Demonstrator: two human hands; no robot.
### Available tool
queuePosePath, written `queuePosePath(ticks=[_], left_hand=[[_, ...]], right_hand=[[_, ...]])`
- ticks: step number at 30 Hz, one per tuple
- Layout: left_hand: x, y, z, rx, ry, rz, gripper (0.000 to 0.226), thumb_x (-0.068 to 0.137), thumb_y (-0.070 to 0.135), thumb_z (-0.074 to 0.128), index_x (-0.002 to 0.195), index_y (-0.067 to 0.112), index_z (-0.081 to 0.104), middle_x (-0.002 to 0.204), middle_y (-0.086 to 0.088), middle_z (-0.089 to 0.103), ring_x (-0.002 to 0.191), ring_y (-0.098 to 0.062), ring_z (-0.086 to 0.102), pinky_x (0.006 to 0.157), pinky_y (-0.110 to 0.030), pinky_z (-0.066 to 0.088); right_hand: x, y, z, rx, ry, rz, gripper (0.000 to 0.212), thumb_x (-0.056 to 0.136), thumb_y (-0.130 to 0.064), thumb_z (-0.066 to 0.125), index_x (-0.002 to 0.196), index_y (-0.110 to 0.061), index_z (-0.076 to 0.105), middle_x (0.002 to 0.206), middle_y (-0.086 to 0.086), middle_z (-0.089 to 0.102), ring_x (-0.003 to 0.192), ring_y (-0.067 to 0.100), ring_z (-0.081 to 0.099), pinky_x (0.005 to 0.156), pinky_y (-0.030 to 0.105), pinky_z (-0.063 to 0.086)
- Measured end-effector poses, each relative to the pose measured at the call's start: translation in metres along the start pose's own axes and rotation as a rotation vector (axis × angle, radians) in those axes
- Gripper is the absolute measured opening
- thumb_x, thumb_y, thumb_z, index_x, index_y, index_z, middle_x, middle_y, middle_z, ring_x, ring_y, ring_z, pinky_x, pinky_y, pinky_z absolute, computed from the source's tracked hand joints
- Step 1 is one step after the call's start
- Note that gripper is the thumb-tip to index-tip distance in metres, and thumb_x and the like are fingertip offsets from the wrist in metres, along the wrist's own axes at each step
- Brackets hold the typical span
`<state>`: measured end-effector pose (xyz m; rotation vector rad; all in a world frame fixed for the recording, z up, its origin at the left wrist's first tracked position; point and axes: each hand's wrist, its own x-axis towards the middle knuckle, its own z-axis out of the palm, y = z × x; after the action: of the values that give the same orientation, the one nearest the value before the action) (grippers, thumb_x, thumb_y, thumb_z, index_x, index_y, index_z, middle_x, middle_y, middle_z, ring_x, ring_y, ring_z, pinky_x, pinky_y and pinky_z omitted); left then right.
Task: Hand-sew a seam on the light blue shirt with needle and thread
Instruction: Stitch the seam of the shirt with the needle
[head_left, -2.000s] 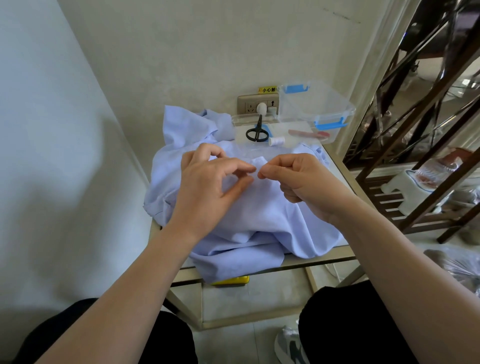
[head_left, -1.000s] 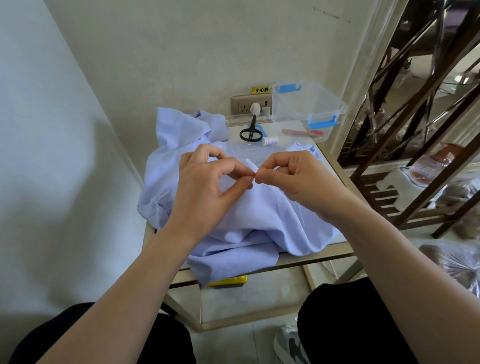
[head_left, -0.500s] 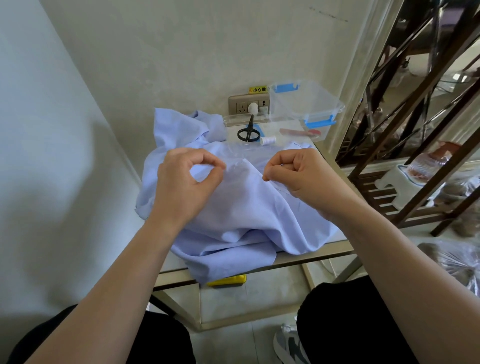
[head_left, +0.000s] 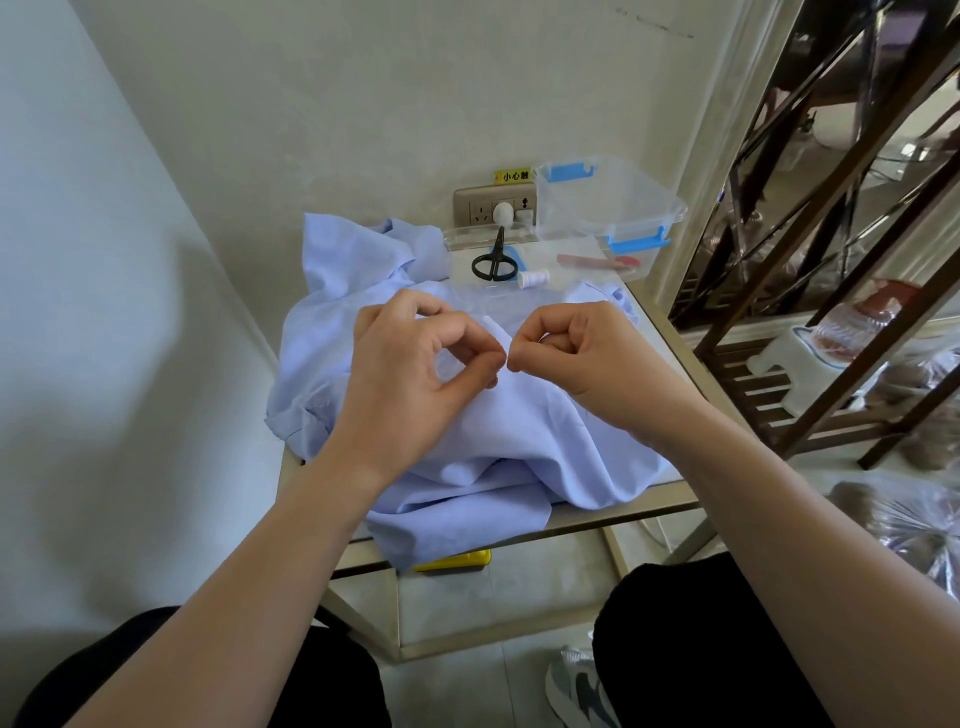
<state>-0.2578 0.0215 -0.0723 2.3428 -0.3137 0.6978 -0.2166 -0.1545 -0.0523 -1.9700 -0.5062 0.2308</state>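
The light blue shirt (head_left: 519, 441) lies crumpled over the small table (head_left: 623, 512). My left hand (head_left: 410, 384) hovers just above it, thumb and forefinger pinched into a ring. My right hand (head_left: 587, 358) is curled beside it, its pinched fingertips almost touching those of the left. Needle and thread are too thin to make out; the pinch looks like thread in the left hand and the needle in the right. A white thread spool (head_left: 532, 278) and black scissors (head_left: 493, 262) lie behind the shirt.
A clear plastic box with blue clips (head_left: 608, 208) stands at the table's back right, next to a wall socket (head_left: 483, 205). Walls close in at the left and back. A dark metal rack (head_left: 831, 260) stands to the right. A yellow item (head_left: 457, 561) lies under the table.
Half a second ago my left hand had drawn away to the left, still pinched. It has come back so its fingertips meet the right hand's. The right hand has stayed in place.
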Motion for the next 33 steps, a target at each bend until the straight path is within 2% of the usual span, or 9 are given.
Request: queuePosePath(ticks=[3,5,8,14,21,23,27,30,33], left_hand=[[0.001,-0.005,-0.004,0.006,0.04,-0.064,0.009,0.08,0.035,0.063,0.072,0.034,0.067,0.07,0.025,0.063,0.097,-0.007,0.051,0.096,-0.044,0.04],[0.001,-0.01,-0.007,-0.002,0.065,-0.121,0.012,0.08,0.036,0.061,0.071,0.031,0.067,0.069,0.021,0.065,0.095,-0.006,0.051,0.095,-0.047,0.041],[0.002,-0.016,-0.01,0.007,0.094,-0.162,0.015,0.081,0.031,0.061,0.068,0.027,0.066,0.065,0.018,0.066,0.086,-0.001,0.054,0.091,-0.038,0.043],[-0.001,-0.027,-0.011,-0.014,0.075,-0.326,0.017,0.085,0.015,0.067,0.068,0.02,0.067,0.063,0.01,0.069,0.069,0.002,0.06,0.062,-0.008,0.035],[-0.002,-0.027,-0.014,-0.025,0.065,-0.425,0.013,0.086,0.012,0.067,0.074,0.013,0.069,0.066,0.006,0.069,0.058,0.005,0.055,0.055,-0.005,0.033],[-0.002,-0.026,-0.014,-0.039,0.037,-0.408,0.013,0.086,0.012,0.067,0.073,0.016,0.069,0.065,0.007,0.07,0.062,0.003,0.057,0.055,-0.006,0.033],[-0.002,-0.021,-0.016,-0.097,-0.096,-0.34,0.014,0.084,0.013,0.071,0.073,0.02,0.072,0.068,0.008,0.071,0.074,-0.004,0.064,0.064,-0.009,0.04],[-0.001,-0.017,-0.02,-0.186,-0.176,-0.307,0.009,0.084,0.014,0.075,0.077,0.019,0.076,0.08,0.009,0.074,0.082,0.001,0.065,0.075,-0.004,0.039],[-0.002,-0.022,-0.021,-0.192,-0.189,-0.361,0.015,0.084,0.036,0.074,0.097,0.027,0.075,0.107,0.016,0.07,0.111,0.003,0.055,0.091,-0.01,0.035]], right_hand=[[0.001,0.001,-0.001,0.007,0.046,0.006,0.012,0.087,-0.008,0.064,0.077,-0.002,0.067,0.053,0.005,0.039,0.042,0.006,0.024,0.044,0.013,0.022],[0.003,0.003,-0.005,0.036,0.086,0.021,0.012,0.086,-0.006,0.064,0.074,-0.003,0.067,0.053,0.003,0.044,0.044,0.006,0.028,0.046,0.015,0.025],[0.004,0.007,-0.011,0.057,0.13,0.049,0.014,0.087,-0.005,0.062,0.074,-0.003,0.067,0.046,-0.011,0.048,0.045,0.004,0.037,0.049,0.012,0.034],[0.007,0.018,-0.019,0.124,0.161,0.108,0.016,0.088,-0.008,0.063,0.074,-0.007,0.07,0.053,-0.003,0.06,0.053,0.007,0.056,0.058,0.018,0.047],[0.006,0.026,-0.033,0.07,0.188,0.177,0.021,0.076,-0.032,0.082,0.074,-0.013,0.073,0.067,0.002,0.072,0.068,0.009,0.065,0.065,0.021,0.05],[0.008,0.025,-0.035,0.264,0.212,0.205,0.024,0.071,-0.029,0.082,0.072,-0.01,0.068,0.076,0.003,0.074,0.073,0.009,0.069,0.069,0.021,0.052],[0.014,0.019,-0.024,0.962,0.148,0.061,0.021,0.073,-0.007,0.069,0.068,-0.012,0.049,0.094,0.011,0.075,0.091,0.02,0.072,0.092,0.032,0.055],[0.016,0.012,-0.018,1.177,0.135,0.021,0.008,0.078,-0.007,0.062,0.07,-0.009,0.062,0.079,0.004,0.074,0.072,0.014,0.071,0.087,0.031,0.058],[0.016,0.009,-0.019,1.149,0.136,0.012,0.014,0.087,-0.014,0.058,0.085,-0.011,0.072,0.07,-0.005,0.067,0.051,0.003,0.057,0.07,0.021,0.057]])
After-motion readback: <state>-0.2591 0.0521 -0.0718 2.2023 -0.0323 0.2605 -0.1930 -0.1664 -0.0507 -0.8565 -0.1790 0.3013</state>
